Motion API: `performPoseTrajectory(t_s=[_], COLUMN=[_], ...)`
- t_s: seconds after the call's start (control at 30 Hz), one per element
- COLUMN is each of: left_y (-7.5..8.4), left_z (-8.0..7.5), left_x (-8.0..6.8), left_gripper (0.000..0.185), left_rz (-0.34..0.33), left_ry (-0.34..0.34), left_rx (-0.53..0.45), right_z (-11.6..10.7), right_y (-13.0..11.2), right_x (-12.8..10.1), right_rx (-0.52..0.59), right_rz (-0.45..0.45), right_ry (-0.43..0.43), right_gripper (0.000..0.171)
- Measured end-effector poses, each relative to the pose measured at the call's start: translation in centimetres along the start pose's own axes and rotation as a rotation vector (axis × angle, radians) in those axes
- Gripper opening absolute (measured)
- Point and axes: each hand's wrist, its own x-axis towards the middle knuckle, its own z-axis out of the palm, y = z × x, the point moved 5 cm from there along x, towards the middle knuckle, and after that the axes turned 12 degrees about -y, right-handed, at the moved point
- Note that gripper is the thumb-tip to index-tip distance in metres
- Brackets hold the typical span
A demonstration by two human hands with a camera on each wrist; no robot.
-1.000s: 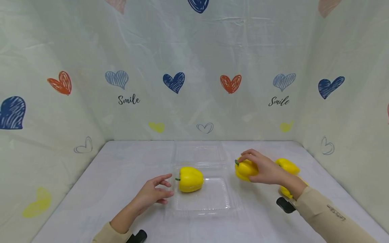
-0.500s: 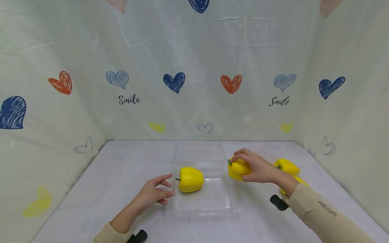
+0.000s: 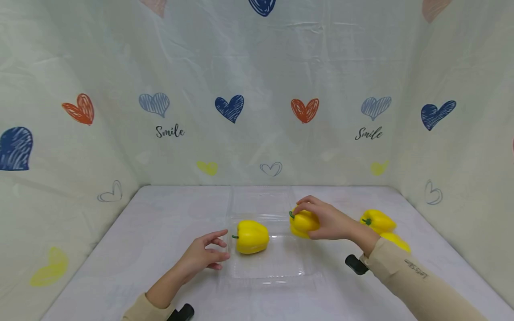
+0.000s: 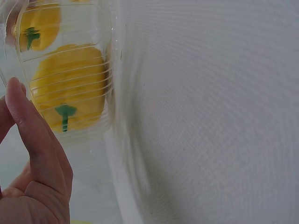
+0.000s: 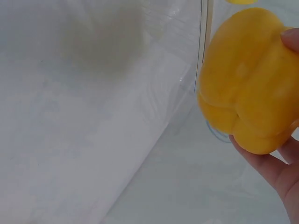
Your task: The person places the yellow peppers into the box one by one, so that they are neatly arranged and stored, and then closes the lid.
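**Head view: a yellow pepper at the right edge of a clear box**

From my remote seat, I see the right hand (image 3: 327,223) pinching a yellow pepper (image 3: 303,224), fingers over its top and thumb on the near side. Its stem points left. It sits by the back right edge of the clear box (image 3: 277,263); I cannot tell how high above the rim. The left hand (image 3: 201,253) holds nothing, fingers loosely spread beside the box's left wall; whether a fingertip touches the plastic, I can't make out.

Inside, toward the left, a first pepper (image 3: 251,237) lies on its side, stem also leftward. The lid (image 3: 263,203) lies folded back behind. Two more peppers, a rear one (image 3: 377,220) and a nearer one (image 3: 395,241), lie to the right on the white table (image 3: 160,214).

I judge the step to be bringing this pepper in over the box. To do it well, I'd keep the underside above the rim, aim for the bare floor right of the first pepper, and lower it gently before loosening the thumb. Thin plastic may slide if bumped, so I'd have the left hand steady the wall.
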Motion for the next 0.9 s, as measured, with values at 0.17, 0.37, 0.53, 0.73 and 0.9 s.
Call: performPoseTrajectory(t_s=[0.17,0.37,0.53,0.73,0.9], left_y=[0.1,0.0,0.0,0.0,0.0], left_z=[0.0,0.0,0.0,0.0,-0.1], left_x=[-0.1,0.0,0.0,0.0,0.0], left_gripper=[0.068,0.067,0.068,0.068,0.068], left_rz=[0.006,0.004,0.004,0.005,0.009], left_ry=[-0.004,-0.006,-0.006,-0.008,-0.013], left_rx=[-0.009,-0.007,-0.005,-0.005,-0.012], right_z=[0.3,0.6,1.0,1.5,2.3], right_y=[-0.4,-1.0,-1.2,-1.4,-1.4], right_x=[0.7,1.6,2.2,2.8,3.3], right_rx=[0.002,0.015,0.024,0.043,0.052], right_rz=[-0.004,-0.007,-0.001,-0.01,-0.018], right_ry=[-0.021,-0.044,-0.077,-0.125,-0.18], right_gripper=[0.047,0.048,0.048,0.048,0.047])
